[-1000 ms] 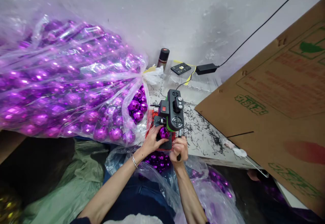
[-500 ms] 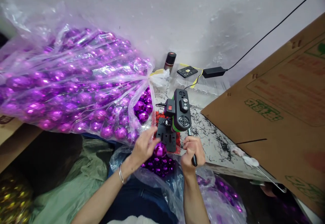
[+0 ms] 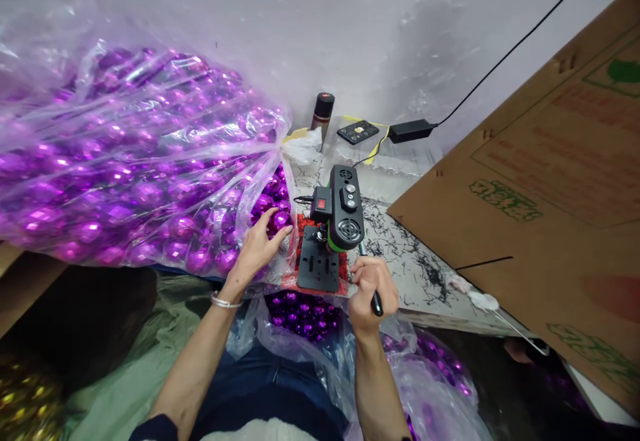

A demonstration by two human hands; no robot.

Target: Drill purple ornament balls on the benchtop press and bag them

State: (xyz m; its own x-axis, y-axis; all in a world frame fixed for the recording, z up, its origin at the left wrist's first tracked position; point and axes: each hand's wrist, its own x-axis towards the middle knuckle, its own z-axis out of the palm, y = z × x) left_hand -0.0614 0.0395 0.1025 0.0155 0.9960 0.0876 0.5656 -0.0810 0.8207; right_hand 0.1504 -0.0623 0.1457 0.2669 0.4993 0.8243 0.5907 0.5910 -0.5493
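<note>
At the opening of the big plastic bag (image 3: 165, 181), my left hand (image 3: 259, 244) reaches in with thumb and forefinger apart, beside a shiny purple faceted ball (image 3: 281, 220). Whether the fingertips touch it I cannot tell. My right hand (image 3: 373, 291) is wrapped round the black-tipped lever handle (image 3: 377, 304) of a small black bench drill press (image 3: 347, 204). Its slotted black base plate (image 3: 319, 264) has no ball on it and sits on a red mat (image 3: 343, 269). Below the table edge, an open bag of purple balls (image 3: 305, 314) lies at my lap.
A large cardboard box (image 3: 540, 201) leans in from the right. Behind the machine are a phone (image 3: 358, 132), a black power adapter (image 3: 413, 130) with a cable, and a dark spray can (image 3: 323, 113). Black shavings (image 3: 430, 271) litter the white tabletop. Gold balls (image 3: 25, 401) show at lower left.
My left hand has moved left and up from a purple ball at the base plate's front edge to the big bag's opening. My right hand keeps its grip on the lever. The view has shifted slightly.
</note>
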